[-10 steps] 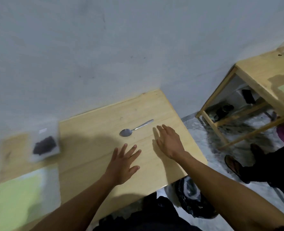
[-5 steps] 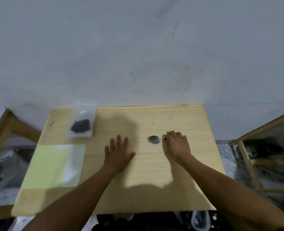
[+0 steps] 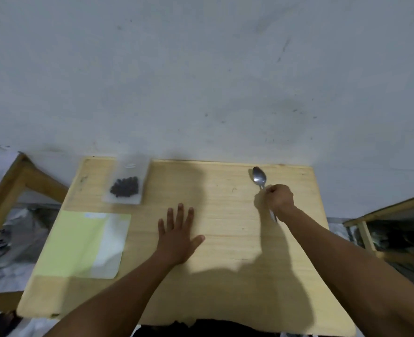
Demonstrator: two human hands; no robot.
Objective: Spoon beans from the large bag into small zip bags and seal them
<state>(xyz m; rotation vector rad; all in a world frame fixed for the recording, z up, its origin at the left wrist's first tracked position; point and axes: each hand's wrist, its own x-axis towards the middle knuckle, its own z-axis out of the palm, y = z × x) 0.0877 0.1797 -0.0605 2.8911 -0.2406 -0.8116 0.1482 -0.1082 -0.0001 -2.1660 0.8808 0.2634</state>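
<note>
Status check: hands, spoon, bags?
Right hand grips spoon, bowl up. Left hand flat on table. Bean bag far left, untouched. Path clear.

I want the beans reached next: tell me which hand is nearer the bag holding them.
Left. The left hand lies flat on the table, right of and nearer the person than the bean bag. The right hand grips the spoon far across the table.

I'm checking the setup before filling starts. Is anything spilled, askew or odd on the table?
Nothing stands out. The beans sit gathered inside their clear bag at the table's far left, none loose. The flat zip bags lie squarely. The right hand grips the spoon; the left hand rests flat.
</note>
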